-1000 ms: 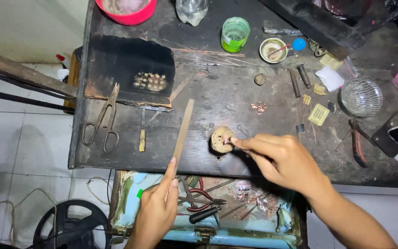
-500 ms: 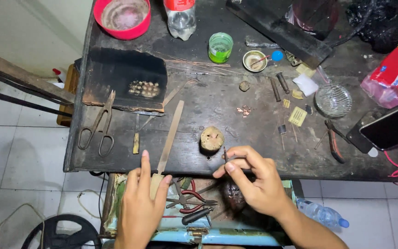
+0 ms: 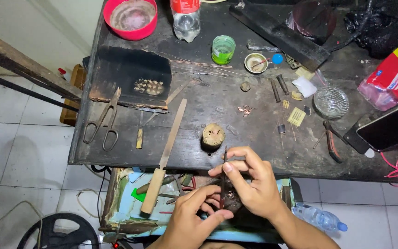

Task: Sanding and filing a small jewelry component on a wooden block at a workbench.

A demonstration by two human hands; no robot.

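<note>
Right hand (image 3: 249,184) pinches thin dark metal tweezers (image 3: 223,177) upright between thumb and fingers, just off the near edge of the dark worn bench (image 3: 217,101), over the open tool drawer (image 3: 125,207). Left hand (image 3: 194,216) is curled beside it, fingertips closed at the tweezers' lower tip; whatever small part is there is too small to tell. Long flat file with wooden handle (image 3: 164,157) lies untouched, overhanging the bench edge left of the round cork-like stub (image 3: 213,135).
</note>
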